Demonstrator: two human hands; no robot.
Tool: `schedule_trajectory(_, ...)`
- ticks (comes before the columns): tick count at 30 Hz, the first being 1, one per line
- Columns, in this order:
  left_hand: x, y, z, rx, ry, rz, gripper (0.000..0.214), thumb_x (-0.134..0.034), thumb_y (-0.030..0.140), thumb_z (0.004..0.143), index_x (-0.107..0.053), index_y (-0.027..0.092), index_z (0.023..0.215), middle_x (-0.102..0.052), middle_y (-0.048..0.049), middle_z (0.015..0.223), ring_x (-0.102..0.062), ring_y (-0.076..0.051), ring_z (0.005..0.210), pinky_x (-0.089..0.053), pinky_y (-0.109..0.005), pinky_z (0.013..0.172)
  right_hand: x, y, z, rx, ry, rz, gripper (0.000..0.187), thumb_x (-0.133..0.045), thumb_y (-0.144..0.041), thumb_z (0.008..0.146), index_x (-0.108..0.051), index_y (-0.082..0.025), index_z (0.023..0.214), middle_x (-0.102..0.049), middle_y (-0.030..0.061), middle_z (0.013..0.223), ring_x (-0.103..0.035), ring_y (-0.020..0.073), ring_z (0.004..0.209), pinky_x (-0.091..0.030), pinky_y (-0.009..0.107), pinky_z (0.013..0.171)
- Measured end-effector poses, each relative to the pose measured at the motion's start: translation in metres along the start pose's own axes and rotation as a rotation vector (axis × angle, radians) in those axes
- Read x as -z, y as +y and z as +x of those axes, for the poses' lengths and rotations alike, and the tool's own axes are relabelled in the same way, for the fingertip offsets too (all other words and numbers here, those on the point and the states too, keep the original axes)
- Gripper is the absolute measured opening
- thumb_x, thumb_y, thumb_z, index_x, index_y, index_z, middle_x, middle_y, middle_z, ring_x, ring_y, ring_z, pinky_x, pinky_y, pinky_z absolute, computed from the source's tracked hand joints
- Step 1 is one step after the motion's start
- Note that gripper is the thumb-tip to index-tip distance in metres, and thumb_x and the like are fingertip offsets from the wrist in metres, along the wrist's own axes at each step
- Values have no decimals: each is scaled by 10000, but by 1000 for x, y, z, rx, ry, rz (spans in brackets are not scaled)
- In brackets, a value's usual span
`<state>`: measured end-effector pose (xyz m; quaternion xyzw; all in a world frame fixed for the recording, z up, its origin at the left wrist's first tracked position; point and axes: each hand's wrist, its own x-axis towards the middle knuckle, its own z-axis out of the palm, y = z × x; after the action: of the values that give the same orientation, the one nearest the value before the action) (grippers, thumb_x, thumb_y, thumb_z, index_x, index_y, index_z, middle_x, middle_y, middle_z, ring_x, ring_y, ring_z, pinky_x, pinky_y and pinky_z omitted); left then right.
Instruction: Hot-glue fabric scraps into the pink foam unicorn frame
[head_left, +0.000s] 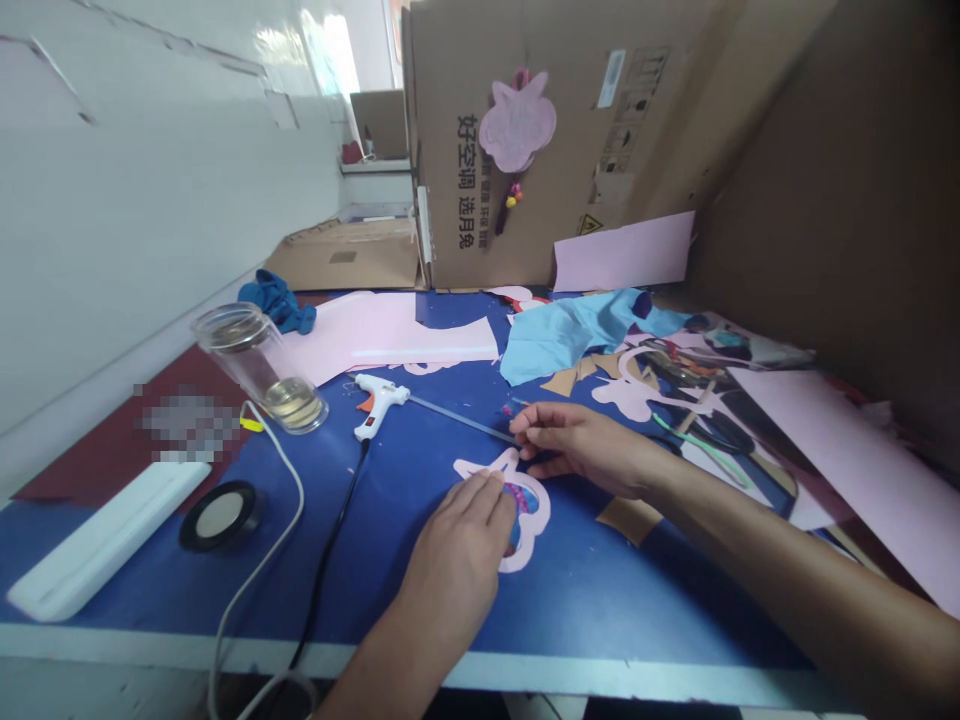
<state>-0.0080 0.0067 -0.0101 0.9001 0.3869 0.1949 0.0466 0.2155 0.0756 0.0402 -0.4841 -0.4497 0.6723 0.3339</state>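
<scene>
The left hand (pixel 466 525) lies palm down over the pink cutout (pixel 538 530), lower centre of the frame; its fingers are extended and not closed into a fist; its thumb is hidden; the flat placement presumably keeps the cutout steady against the blue table (pixel 600 610). The cutout surrounds a blue and magenta insert (pixel 523 498), part of which is covered by the fingers.

The right hand (pixel 577 440) is apart from the left, just beyond the cutout's upper right edge; its fingertips are drawn close together; whether they pinch anything cannot be told; the position appears suited to fine work at that edge.

The white glue gun (pixel 382 400) rests left of the hands, centre of the frame; its nozzle points to the upper left, probably to keep the tip clear of the fingers; a translucent glue stick (pixel 457 415) extends from its rear towards the right hand; its black cord (pixel 339 525) runs down to the near table edge, leaving the cutout unobstructed.

A glass jar (pixel 304 408) and a black tape roll (pixel 196 522) stand at left, apart from the cutout; light blue cloth (pixel 562 335) lies at upper right of centre; a pink shape (pixel 517 125) hangs on the cardboard box (pixel 465 60) at top centre, perhaps as a reference in plain sight.
</scene>
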Motion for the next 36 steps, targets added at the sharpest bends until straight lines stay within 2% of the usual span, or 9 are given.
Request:
schedule_trajectory(7,-1,0,-2,-6,2,11,443,-563,-36,888,-699,124,1278,-730,-160,1401,-671,-333,1341,-576,-476,1140,-1,5,1,7,4,58,253,-886,-289,773,-706,-200,927,-691,37,915,-671,188,923,-617,326,787)
schedule_trajectory(17,-3,-2,-3,-24,33,14,415,-546,-13,918,-697,133,1276,-731,-166,1391,-673,-332,1338,-584,-498,1128,-3,20,-2,116,27,50,367,-938,-428,730,-724,-212,935,-680,13,996,-650,173,911,-604,355,864)
schedule_trajectory(27,-3,-1,-3,-29,49,11,405,-577,-21,906,-704,118,1265,-746,-168,1356,-686,-338,1312,-590,-490,1119,-4,20,-14,170,13,-82,322,-924,-413,748,-756,-217,942,-694,11,991,-612,164,836,-537,334,819)
schedule_trajectory(36,-7,-4,-5,-37,59,38,419,-553,-14,932,-698,122,1301,-731,-162,1405,-677,-337,1339,-593,-489,1124,-3,19,-21,185,36,-182,290,-844,-391,754,-733,-218,959,-701,26,988,-627,197,870,-523,353,824)
